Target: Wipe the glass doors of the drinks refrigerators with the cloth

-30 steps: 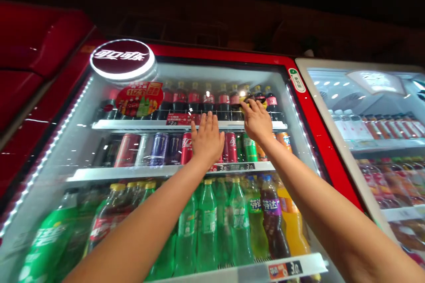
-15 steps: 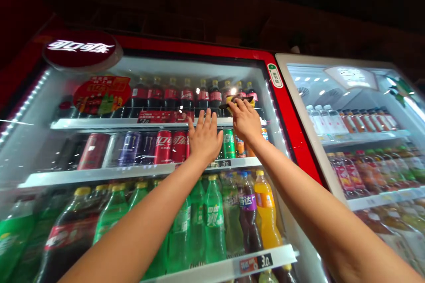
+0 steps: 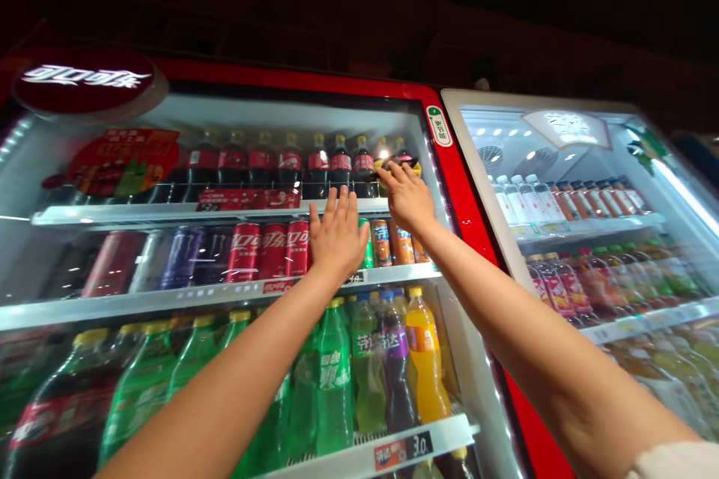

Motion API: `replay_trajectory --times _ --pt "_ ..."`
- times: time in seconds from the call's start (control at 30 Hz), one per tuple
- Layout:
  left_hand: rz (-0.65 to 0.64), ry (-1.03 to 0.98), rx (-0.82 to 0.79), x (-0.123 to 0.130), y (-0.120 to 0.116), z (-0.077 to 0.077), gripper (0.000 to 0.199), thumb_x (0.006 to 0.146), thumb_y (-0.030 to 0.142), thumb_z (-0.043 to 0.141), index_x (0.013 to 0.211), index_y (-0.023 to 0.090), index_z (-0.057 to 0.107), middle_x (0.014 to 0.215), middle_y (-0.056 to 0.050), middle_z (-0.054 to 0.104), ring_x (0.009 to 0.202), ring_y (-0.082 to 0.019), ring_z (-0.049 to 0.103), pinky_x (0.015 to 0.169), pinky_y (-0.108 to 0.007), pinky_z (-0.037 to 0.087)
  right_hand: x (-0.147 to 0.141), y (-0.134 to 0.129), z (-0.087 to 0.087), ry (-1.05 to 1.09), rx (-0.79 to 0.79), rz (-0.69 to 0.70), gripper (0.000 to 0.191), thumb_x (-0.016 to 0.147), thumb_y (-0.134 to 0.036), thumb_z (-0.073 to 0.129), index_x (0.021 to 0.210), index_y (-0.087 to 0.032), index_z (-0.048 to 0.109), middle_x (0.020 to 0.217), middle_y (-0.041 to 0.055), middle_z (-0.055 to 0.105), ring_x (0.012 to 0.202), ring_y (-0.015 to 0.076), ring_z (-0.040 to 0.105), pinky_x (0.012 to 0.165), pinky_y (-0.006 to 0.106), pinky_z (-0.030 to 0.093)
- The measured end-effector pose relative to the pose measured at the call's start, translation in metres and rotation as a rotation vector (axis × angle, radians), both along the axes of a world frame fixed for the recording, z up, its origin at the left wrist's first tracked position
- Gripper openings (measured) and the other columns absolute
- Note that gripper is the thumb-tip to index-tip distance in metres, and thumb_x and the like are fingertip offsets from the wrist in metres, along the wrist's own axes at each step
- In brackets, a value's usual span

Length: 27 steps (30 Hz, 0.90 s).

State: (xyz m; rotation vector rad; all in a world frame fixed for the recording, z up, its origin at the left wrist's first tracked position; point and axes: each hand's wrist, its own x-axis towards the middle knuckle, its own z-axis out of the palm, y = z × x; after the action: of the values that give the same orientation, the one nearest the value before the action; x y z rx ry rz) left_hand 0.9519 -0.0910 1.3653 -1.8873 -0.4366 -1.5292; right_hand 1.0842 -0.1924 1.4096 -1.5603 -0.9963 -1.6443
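My left hand [image 3: 340, 233] lies flat with its fingers spread against the glass door of the red-framed drinks fridge [image 3: 443, 187], in front of the shelf of cans. To its right, my right hand [image 3: 409, 194] presses a small yellow and black object [image 3: 413, 165] to the glass near the top-shelf cola bottles [image 3: 341, 161]; its fingers are bent over that object, which is partly hidden beneath them. What the object is cannot be made out. Both arms reach up from the bottom of the view.
A second fridge [image 3: 477, 165] with a pale frame stands on the right, holding rows of bottles. Behind the glass of the red one are red cans [image 3: 244, 251], green bottles [image 3: 335, 367] and an orange bottle [image 3: 424, 348]. A round lit sign [image 3: 90, 82] juts out at upper left.
The fridges and their contents have shifted left in view. Both hands have moved only slightly left in the picture, the left still flat and the right still on the yellow and black object.
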Motion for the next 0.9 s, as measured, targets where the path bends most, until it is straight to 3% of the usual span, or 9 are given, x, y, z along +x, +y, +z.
replay_trajectory --times 0.13,0.23,0.3,0.4,0.5,0.63,0.73,0.8,0.9 --pt "-0.014 0.02 -0.01 0.008 -0.007 -0.004 0.062 0.1 0.039 0.032 0.157 0.015 0.026 0.166 -0.012 0.026 0.156 -0.027 0.014 0.125 -0.059 0.007 0.023 -0.01 -0.024 0.124 0.155 0.0 0.056 0.096 -0.016 0.038 0.151 -0.024 0.045 0.158 0.0075 0.042 0.147 0.033 0.034 0.113 0.048 0.037" --pt "-0.006 0.033 0.003 0.009 -0.01 -0.009 0.061 0.1 0.039 0.031 0.156 0.015 0.027 0.166 -0.012 0.025 0.156 -0.027 0.014 0.125 -0.058 0.007 0.02 -0.004 -0.043 0.08 0.138 -0.012 0.058 0.094 -0.016 0.041 0.152 -0.025 0.044 0.158 0.0067 0.043 0.147 0.0339 0.034 0.112 0.05 0.037" --pt "0.006 0.036 0.011 0.01 -0.01 -0.011 0.061 0.101 0.039 0.03 0.156 0.013 0.027 0.166 -0.012 0.025 0.156 -0.027 0.014 0.125 -0.059 0.008 0.016 -0.002 -0.036 0.014 0.062 -0.022 0.058 0.095 -0.015 0.039 0.152 -0.027 0.044 0.158 0.0049 0.043 0.147 0.0324 0.033 0.113 0.048 0.036" --pt "0.017 0.03 0.009 0.012 -0.011 -0.009 0.061 0.101 0.039 0.029 0.156 0.013 0.027 0.166 -0.012 0.025 0.156 -0.027 0.015 0.125 -0.06 0.008 0.022 -0.011 -0.006 -0.052 -0.032 -0.023 0.056 0.098 -0.015 0.036 0.152 -0.028 0.043 0.16 0.0027 0.041 0.149 0.0291 0.031 0.116 0.045 0.034" --pt "0.006 0.013 -0.004 0.015 -0.012 -0.01 0.061 0.101 0.039 0.03 0.157 0.016 0.026 0.166 -0.012 0.025 0.156 -0.027 0.015 0.125 -0.059 0.007 0.039 -0.026 0.009 -0.016 -0.003 0.0 0.055 0.098 -0.017 0.038 0.152 -0.029 0.042 0.16 0.0022 0.04 0.149 0.0281 0.031 0.117 0.046 0.035" --pt "-0.03 0.0 0.008 0.017 -0.012 -0.019 0.061 0.1 0.039 0.03 0.157 0.017 0.024 0.166 -0.013 0.025 0.155 -0.027 0.015 0.124 -0.06 0.006 0.047 -0.026 -0.022 0.085 0.129 0.015 0.058 0.095 -0.017 0.042 0.152 -0.029 0.042 0.158 0.0055 0.043 0.147 0.0317 0.034 0.113 0.052 0.039" --pt "-0.034 0.009 0.02 0.017 -0.012 -0.025 0.062 0.1 0.038 0.031 0.157 0.016 0.025 0.166 -0.014 0.026 0.155 -0.028 0.016 0.124 -0.061 0.005 0.036 -0.016 -0.047 0.061 0.099 -0.006 0.059 0.095 -0.018 0.042 0.153 -0.028 0.041 0.159 0.0057 0.04 0.148 0.0324 0.031 0.114 0.052 0.038" --pt "-0.027 0.016 0.019 0.019 -0.014 -0.025 0.061 0.099 0.038 0.032 0.156 0.015 0.027 0.166 -0.013 0.025 0.155 -0.028 0.016 0.124 -0.061 0.006 0.031 -0.015 -0.046 0.022 0.036 -0.018 0.058 0.096 -0.017 0.041 0.153 -0.028 0.041 0.16 0.0043 0.039 0.149 0.0307 0.03 0.116 0.049 0.036" --pt "-0.019 0.023 0.012 0.023 -0.019 -0.025 0.061 0.1 0.039 0.033 0.156 0.016 0.028 0.166 -0.012 0.024 0.155 -0.028 0.016 0.124 -0.061 0.006 0.036 -0.026 -0.028 -0.027 -0.042 -0.013 0.059 0.096 -0.015 0.039 0.153 -0.03 0.04 0.16 0.0015 0.039 0.15 0.0273 0.03 0.118 0.046 0.034"
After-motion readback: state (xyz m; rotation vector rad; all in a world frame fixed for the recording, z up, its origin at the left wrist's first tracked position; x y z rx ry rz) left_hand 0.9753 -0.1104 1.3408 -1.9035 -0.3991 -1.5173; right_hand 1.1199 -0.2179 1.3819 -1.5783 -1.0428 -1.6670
